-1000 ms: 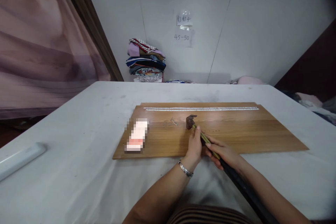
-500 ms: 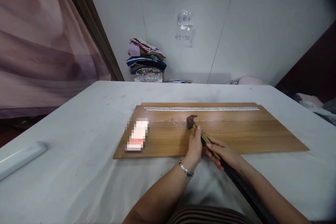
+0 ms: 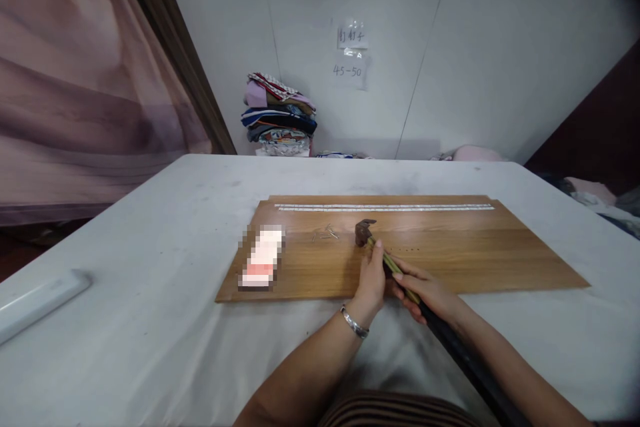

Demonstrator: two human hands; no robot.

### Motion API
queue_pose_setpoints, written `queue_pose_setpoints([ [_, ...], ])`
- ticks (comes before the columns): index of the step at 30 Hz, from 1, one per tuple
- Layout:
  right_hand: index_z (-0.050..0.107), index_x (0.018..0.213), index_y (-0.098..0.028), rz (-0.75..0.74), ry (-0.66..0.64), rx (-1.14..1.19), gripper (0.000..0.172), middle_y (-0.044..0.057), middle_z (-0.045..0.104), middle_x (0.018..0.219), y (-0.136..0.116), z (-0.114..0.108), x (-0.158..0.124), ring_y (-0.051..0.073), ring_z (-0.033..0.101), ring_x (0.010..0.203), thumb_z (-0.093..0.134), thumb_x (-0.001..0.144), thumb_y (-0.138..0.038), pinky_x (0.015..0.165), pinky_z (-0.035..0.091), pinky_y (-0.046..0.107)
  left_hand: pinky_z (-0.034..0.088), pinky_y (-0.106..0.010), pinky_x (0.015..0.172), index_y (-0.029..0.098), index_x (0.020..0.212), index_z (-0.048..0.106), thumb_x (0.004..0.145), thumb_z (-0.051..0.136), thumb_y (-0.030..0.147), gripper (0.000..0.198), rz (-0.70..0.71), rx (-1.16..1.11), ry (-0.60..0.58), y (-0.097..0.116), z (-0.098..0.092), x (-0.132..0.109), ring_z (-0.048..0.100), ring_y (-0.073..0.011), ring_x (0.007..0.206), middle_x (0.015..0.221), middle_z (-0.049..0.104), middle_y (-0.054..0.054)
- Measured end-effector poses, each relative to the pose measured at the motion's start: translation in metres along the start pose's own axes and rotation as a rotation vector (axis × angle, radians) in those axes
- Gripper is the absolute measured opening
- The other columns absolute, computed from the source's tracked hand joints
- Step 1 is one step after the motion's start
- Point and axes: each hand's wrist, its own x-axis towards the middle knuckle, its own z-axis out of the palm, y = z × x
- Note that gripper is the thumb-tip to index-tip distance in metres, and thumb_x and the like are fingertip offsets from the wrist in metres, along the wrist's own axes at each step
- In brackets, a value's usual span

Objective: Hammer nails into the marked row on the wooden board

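A claw hammer [image 3: 443, 330] slants across the near part of a brown wooden board [image 3: 500, 260]. Its rusty head points away from me, and its long black grip runs back toward my right side. My right hand [image 3: 427, 290] is wrapped around the yellowish handle. Farther up, close to the head, my left hand [image 3: 373, 277] is closed against the handle with its thumb along it; its other fingers are mostly hidden. Several loose nails [image 3: 326, 233] lie on the board left of the hammer head. A row of small dark marks [image 3: 413, 249] shows right of it.
Two white measuring strips [image 3: 385, 207] run along the board's far edge. A blurred-out pale oblong thing [image 3: 263, 257] lies at the board's left end. The white table [image 3: 150, 247] carries a white bar [image 3: 40, 303] at left. Folded clothes [image 3: 280, 117] are stacked behind.
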Motion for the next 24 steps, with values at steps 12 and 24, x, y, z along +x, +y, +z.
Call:
queue_pose_setpoints([
  [12, 0.029, 0.151, -0.023, -0.014, -0.005, 0.002, 0.076, -0.005, 0.055, 0.065, -0.0007, -0.0007, 0.0011, 0.005, 0.041, 0.033, 0.06, 0.084, -0.042, 0.028, 0.037, 0.015, 0.044, -0.028, 0.069, 0.017, 0.08, 0.058, 0.082, 0.051, 0.064, 0.047, -0.02, 0.03, 0.011, 0.0013, 0.0001, -0.0005, 0.053, -0.0159, 0.07, 0.073, 0.058, -0.002],
  [24, 0.031, 0.151, -0.022, -0.001, -0.001, 0.01, 0.077, -0.005, 0.054, 0.063, -0.0018, 0.0001, 0.0003, 0.005, 0.041, 0.033, 0.061, 0.082, -0.041, 0.027, 0.037, 0.014, 0.045, -0.027, 0.069, 0.017, 0.079, 0.057, 0.085, 0.05, 0.058, 0.042, 0.001, 0.022, -0.009, 0.0019, -0.0001, 0.0002, 0.052, -0.0144, 0.068, 0.073, 0.057, -0.001],
])
